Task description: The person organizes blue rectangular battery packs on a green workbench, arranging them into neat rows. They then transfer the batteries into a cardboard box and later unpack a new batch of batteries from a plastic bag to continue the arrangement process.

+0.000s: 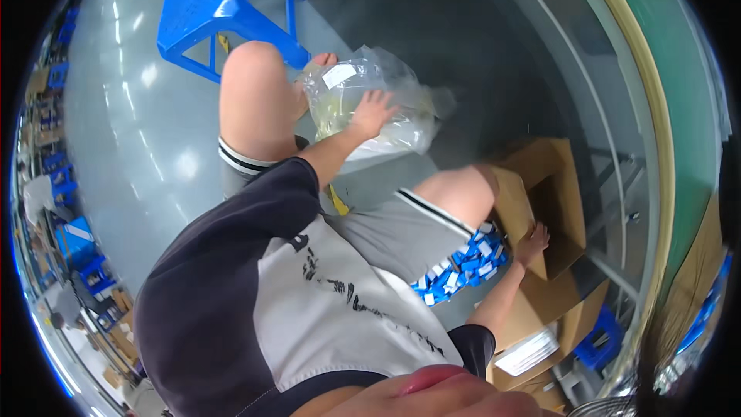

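Observation:
A clear plastic bag point(413, 112) with a white label lies between my knees, and what it holds is hard to make out. My left hand point(374, 112) rests on top of the bag with its fingers spread. On the other side, my right hand point(532, 247) grips the edge of an open cardboard box point(575, 208) with the fingers hooked over its side. The box stands tilted next to my right knee, and its inside looks dark.
Many small blue-and-white packets point(467, 266) lie heaped beside my right thigh. A blue plastic stool point(204, 4) stands beyond my left knee. Another labelled cardboard box point(540, 309) sits near my right forearm. A green-topped table point(695, 93) runs along the right, its metal frame below.

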### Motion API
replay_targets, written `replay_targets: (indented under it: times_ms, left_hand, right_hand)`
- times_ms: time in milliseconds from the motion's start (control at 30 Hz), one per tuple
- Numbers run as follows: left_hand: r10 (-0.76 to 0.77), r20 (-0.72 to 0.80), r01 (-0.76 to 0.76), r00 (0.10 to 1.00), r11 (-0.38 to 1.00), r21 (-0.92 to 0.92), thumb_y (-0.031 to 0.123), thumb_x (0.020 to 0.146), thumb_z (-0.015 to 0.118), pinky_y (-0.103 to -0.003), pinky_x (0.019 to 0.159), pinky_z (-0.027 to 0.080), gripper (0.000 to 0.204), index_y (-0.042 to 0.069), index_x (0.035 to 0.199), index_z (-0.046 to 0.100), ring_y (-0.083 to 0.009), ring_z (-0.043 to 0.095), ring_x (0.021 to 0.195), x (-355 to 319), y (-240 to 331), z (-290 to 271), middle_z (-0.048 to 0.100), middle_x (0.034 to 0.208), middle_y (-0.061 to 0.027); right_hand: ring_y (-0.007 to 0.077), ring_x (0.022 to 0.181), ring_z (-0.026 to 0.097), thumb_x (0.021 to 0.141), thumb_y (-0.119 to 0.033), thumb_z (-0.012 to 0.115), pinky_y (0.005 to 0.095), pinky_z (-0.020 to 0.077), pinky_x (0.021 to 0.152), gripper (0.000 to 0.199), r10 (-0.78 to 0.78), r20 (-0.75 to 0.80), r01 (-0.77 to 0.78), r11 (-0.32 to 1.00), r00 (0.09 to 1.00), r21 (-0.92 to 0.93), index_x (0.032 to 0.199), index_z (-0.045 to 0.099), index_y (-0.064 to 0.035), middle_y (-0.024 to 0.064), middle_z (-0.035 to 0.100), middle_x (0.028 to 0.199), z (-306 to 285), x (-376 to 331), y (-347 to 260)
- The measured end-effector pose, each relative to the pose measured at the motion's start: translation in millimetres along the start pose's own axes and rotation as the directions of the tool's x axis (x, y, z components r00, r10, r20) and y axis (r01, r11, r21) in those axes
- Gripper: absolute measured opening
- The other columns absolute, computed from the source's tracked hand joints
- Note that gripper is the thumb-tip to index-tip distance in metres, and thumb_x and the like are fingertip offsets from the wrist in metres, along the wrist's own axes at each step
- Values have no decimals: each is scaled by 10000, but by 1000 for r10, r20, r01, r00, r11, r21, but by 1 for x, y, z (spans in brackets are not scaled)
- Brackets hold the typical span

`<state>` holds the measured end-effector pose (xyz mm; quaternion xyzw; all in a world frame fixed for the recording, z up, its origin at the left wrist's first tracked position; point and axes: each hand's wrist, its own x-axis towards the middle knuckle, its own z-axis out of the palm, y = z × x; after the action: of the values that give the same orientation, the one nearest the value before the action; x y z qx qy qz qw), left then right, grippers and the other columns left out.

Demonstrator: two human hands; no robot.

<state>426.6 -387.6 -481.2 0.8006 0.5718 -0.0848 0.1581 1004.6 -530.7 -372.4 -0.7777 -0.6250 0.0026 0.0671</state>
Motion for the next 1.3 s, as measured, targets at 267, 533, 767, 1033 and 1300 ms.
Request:
replay_targets:
  times_ms: [267,533,767,1033,1300]
  left_hand:
    - [-593,338,674,730,546,-498,317,764,926,-519,1148,471,1222,252,1710,156,-398,499,1438,47,-37,-79,301,1683,-263]
    - [-135,571,467,810,737,-489,262,835,682,-475,923,604,353,75,1103,817,-340,754,1114,-3,2,-82,782,1193,-161]
    - [-48,523,450,851,581,-679,249,795,641,-467,839,600,377,13,1033,811,-385,749,1043,-103,-7,-233,775,1105,-235]
    - [-204,554,565,807,-7,-825,419,932,705,-391,809,572,547,-97,1106,754,-261,723,921,-318,-26,-409,776,1024,-182]
    - [-478,555,165,681,-638,-752,348,950,739,-359,667,504,385,-32,1003,772,-149,654,778,-481,-123,-412,725,854,-47]
  right_hand:
    - [441,961,631,943,-113,699,547,515,845,127,-200,-80,183,967,977,-176,1047,737,-51,190,712,985,-49,37,-15]
    - [424,938,629,963,-93,683,521,527,853,104,-187,33,189,980,982,-64,1042,734,-49,165,717,1013,-149,103,-225]
    - [461,988,633,1011,-172,634,547,514,882,198,-206,50,209,977,977,-44,1077,729,-10,235,716,1022,-238,73,-314]
    - [505,1033,580,1053,-157,611,553,464,923,267,-114,289,61,981,951,186,1184,560,70,306,610,1129,-329,30,-401]
    - [491,1100,660,1090,-217,548,516,534,946,246,17,436,-98,981,900,165,1207,551,-1,288,686,1207,-391,-66,-483]
